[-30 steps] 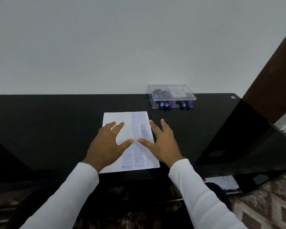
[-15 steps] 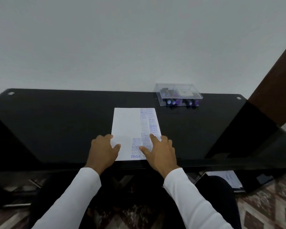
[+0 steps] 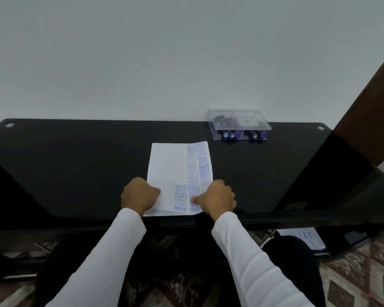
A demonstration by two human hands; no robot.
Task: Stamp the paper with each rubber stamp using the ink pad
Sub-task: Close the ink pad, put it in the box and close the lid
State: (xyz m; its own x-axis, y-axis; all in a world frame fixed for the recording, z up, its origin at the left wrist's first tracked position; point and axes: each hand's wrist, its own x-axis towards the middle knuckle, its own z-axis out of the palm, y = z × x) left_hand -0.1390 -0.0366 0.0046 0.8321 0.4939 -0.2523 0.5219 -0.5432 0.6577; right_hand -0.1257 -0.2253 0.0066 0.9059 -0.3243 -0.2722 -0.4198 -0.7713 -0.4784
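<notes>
A white paper (image 3: 169, 165) lies on the black glass table (image 3: 75, 165), its right half covered with blue stamped words. My left hand (image 3: 139, 194) grips the paper's near left edge with curled fingers. My right hand (image 3: 217, 199) pinches the near right edge, thumb on top of the sheet. The near end of the paper bulges up slightly between the hands. A clear plastic box (image 3: 238, 124) with its lid on stands at the back right and holds several rubber stamps with purple ends and a white ink pad.
A plain wall rises right behind the table. A dark wooden panel (image 3: 370, 111) stands at the right. Below the table's right side a lower shelf holds a printed sheet (image 3: 302, 237). My knees and a patterned floor show beneath the table's front edge.
Both hands slid back from lying flat on the paper to its near edge and curled around it. The view also drew back from the table.
</notes>
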